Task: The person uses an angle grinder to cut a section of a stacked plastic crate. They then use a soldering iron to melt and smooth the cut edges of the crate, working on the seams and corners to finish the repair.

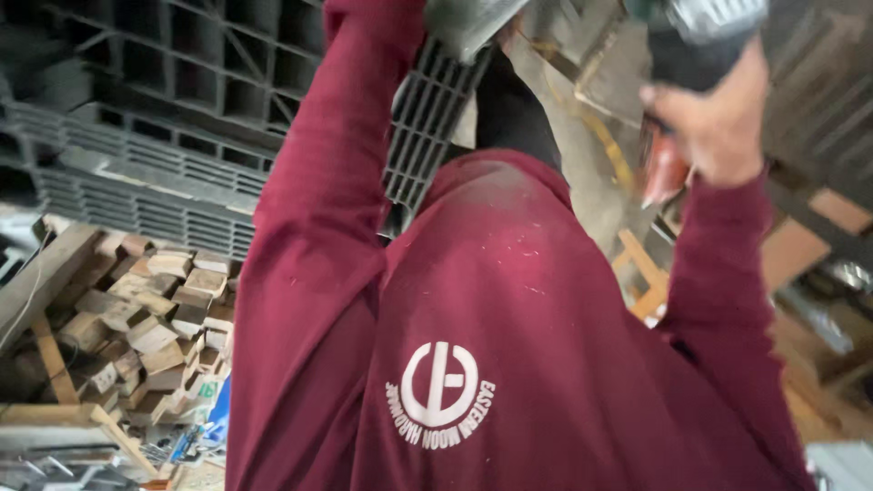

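Maroon knit fabric, dusted with pale specks, fills most of the head view: both sleeves are raised toward the top of the frame. The right hand (718, 123) is seen with its fingers wrapped closed round the dark handle of a power tool (700, 32), whose ribbed grey-and-green housing rises above the knuckles and is cut off by the upper edge. Just below the heel of that hand, a red and orange part (662, 173) is seen; its kind cannot be told. The left hand is hidden beyond the sleeve cuff at the top edge, so the state of its fingers cannot be told; a grey-green blurred object (468, 23) lies just beside where that cuff ends. Between the two arms, below the fingers, a dark grey plastic grid panel (423, 123) with narrow slots is noted. Well below and to the left of the hands, stacked grey plastic pallets (155, 127) of open lattice form are recorded, and under them a heap of rough-sawn wooden offcut blocks (155, 318). Timber pieces (641, 273) and a dusty concrete floor (582, 182) are seen beneath the right hand
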